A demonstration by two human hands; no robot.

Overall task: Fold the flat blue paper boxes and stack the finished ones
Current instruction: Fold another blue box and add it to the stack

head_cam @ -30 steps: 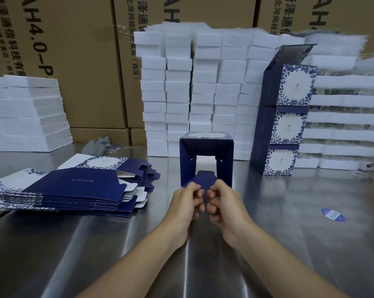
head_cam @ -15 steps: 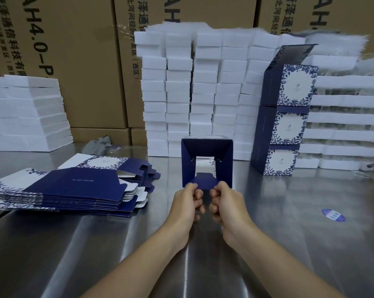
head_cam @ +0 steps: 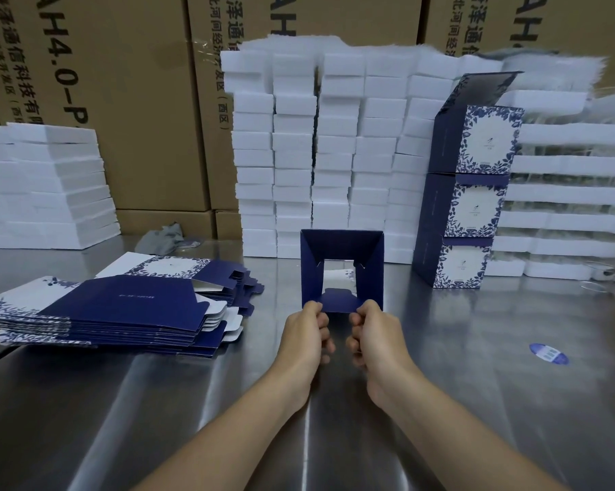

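Observation:
A dark blue paper box [head_cam: 341, 247], opened into a square tube, faces me end-on in the middle of the steel table [head_cam: 476, 366]. My left hand [head_cam: 307, 340] pinches its lower left edge, and my right hand [head_cam: 373, 340] pinches the lower right edge beside the bottom flap. A pile of flat blue and white box blanks [head_cam: 122, 306] lies to the left. Three finished boxes [head_cam: 467, 193] stand stacked at the back right, the top one with its lid flap up.
White foam blocks [head_cam: 320, 154] rise in columns behind the box, with more foam at the left [head_cam: 44, 186] and right [head_cam: 568, 193]. Cardboard cartons [head_cam: 122, 101] form the back wall. A blue oval sticker [head_cam: 548, 353] and a grey rag [head_cam: 162, 237] lie on the table.
The box has tilted so its open end faces me more squarely. My two hands have moved apart along its lower edge, exposing the bottom flap.

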